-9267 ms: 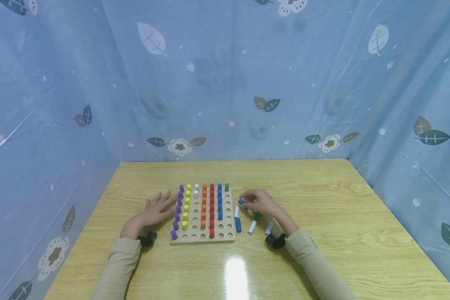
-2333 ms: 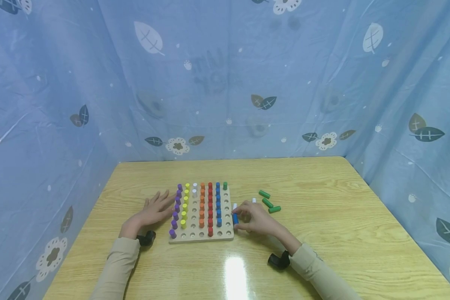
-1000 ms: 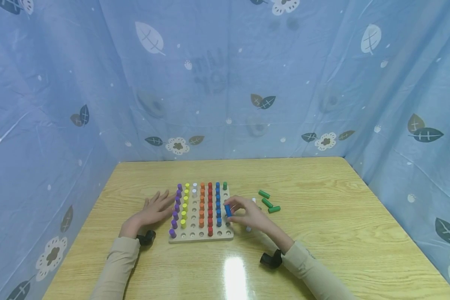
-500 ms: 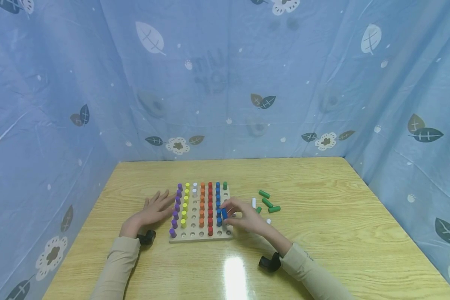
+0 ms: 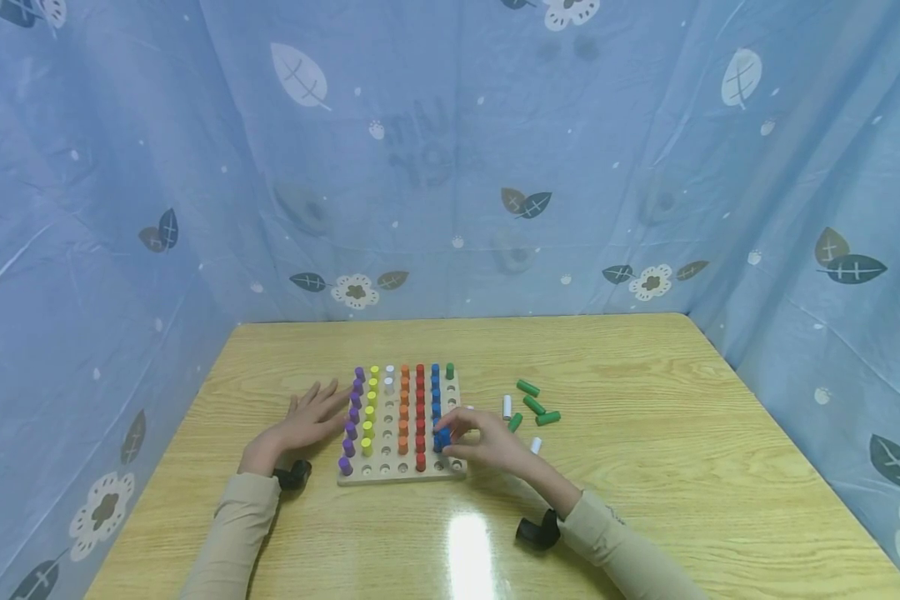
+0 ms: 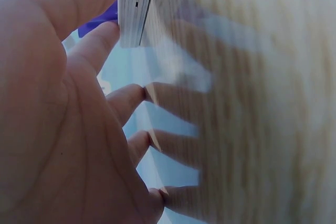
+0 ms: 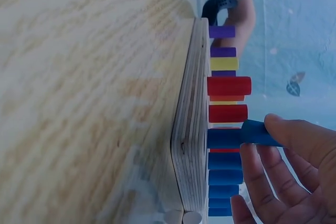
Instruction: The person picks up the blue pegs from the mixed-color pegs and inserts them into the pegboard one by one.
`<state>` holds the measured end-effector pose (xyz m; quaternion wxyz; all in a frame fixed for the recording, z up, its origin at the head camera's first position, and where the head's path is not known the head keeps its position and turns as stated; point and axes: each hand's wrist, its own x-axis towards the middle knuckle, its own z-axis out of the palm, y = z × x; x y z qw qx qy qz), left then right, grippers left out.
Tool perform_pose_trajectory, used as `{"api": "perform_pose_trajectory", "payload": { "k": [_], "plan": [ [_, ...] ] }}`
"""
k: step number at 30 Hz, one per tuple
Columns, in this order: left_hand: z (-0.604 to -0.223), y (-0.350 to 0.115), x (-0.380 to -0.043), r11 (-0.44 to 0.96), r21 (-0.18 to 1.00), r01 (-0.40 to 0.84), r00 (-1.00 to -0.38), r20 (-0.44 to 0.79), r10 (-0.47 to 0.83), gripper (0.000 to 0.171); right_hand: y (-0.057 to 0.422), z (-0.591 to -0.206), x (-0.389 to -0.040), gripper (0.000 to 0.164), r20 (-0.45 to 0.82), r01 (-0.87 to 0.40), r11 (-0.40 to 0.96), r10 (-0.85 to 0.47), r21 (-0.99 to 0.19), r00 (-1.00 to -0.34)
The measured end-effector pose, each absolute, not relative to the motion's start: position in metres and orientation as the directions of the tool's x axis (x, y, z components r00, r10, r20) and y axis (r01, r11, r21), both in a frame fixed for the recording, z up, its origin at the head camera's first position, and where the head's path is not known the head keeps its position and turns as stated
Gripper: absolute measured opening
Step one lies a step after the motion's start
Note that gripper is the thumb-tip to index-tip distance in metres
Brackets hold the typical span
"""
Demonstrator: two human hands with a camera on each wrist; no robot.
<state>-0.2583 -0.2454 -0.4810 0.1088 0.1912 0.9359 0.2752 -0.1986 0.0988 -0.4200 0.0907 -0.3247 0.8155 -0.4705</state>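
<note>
A wooden pegboard (image 5: 405, 478) lies on the table, with columns of purple, yellow, white, orange, red and blue pegs and one green peg. My right hand (image 5: 491, 442) pinches a blue peg (image 7: 258, 132) between thumb and fingers over the board's right part. In the right wrist view that peg is tilted and overlaps a standing blue peg (image 7: 223, 138); whether they touch I cannot tell. My left hand (image 5: 311, 423) lies spread at the board's left edge. The left wrist view shows its thumb and a finger against the board's side (image 6: 135, 9), by a purple peg (image 6: 100, 20).
Several loose green pegs (image 5: 534, 405) lie on the table right of the board. Loose white pegs (image 5: 507, 407) lie among them, one partly behind my right hand. A patterned blue curtain (image 5: 450, 167) hangs around the table (image 5: 607, 367).
My right hand picked up the blue peg from beside the board and carried it left over the blue column. Earlier, another blue peg joined that column. The left hand stayed put.
</note>
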Motion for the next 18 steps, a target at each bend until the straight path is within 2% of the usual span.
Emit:
{"api": "perform_pose_trajectory", "payload": {
  "k": [10,18],
  "plan": [
    [-0.482,-0.246,-0.258,0.779,0.549,0.303,-0.901,-0.100,0.421,0.060,0.100,-0.459,-0.213,0.026,0.175,-0.452,0.324,-0.619,-0.831,-0.766],
    [-0.481,-0.246,-0.258,0.778,0.550,0.303,-0.901,-0.100,0.422,0.060,0.100,-0.463,-0.213,0.024,0.173,-0.469,0.332,-0.637,-0.818,-0.751]
  ]
}}
